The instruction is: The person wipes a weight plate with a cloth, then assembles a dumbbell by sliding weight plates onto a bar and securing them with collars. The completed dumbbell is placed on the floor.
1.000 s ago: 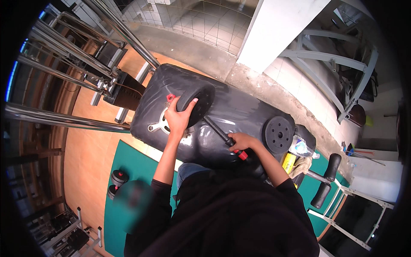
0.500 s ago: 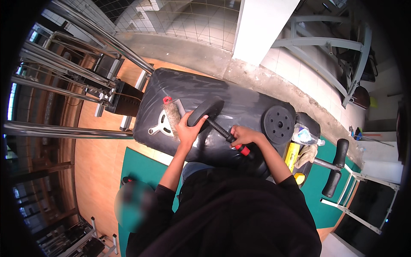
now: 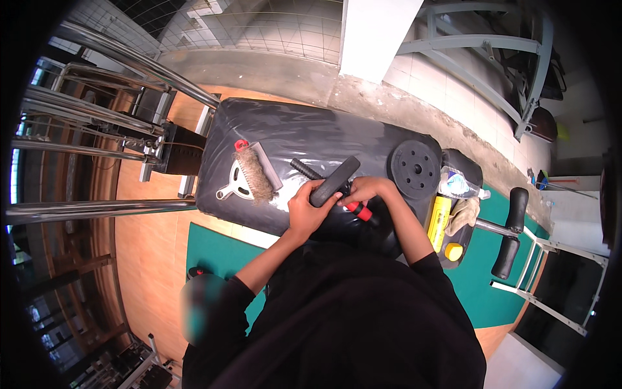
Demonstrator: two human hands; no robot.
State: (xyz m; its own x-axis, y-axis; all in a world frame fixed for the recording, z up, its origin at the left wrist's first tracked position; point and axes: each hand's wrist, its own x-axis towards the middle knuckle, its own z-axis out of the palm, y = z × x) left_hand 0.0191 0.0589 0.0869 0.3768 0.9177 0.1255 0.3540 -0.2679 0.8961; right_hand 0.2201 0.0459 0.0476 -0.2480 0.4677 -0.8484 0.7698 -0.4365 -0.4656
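A dumbbell bar [image 3: 306,169] with a black threaded end and a red-and-black grip [image 3: 358,211] lies slantwise over the padded black bench [image 3: 295,126]. A black weight plate [image 3: 335,183] is on the bar, up against the inner end of the grip. My left hand [image 3: 311,209] holds the plate by its near left edge, thumb across the rim. My right hand [image 3: 367,189] is closed around the bar beside the plate, its fingertips partly hidden. To the left lies a brush [image 3: 256,174] with brown bristles, a white triangular frame and a red tip.
A second weight plate [image 3: 416,169] lies flat at the bench's right end. Beyond it are a clear plastic bottle [image 3: 457,184], a yellow bottle [image 3: 438,223], a beige cloth [image 3: 462,216] and a yellow cap [image 3: 453,251]. Chrome machine rails [image 3: 103,211] stand left; a green mat [image 3: 210,249] lies below.
The plate has moved along the bar from the threaded end to the grip, my left hand moving right with it. The threaded end now sticks out beyond the plate.
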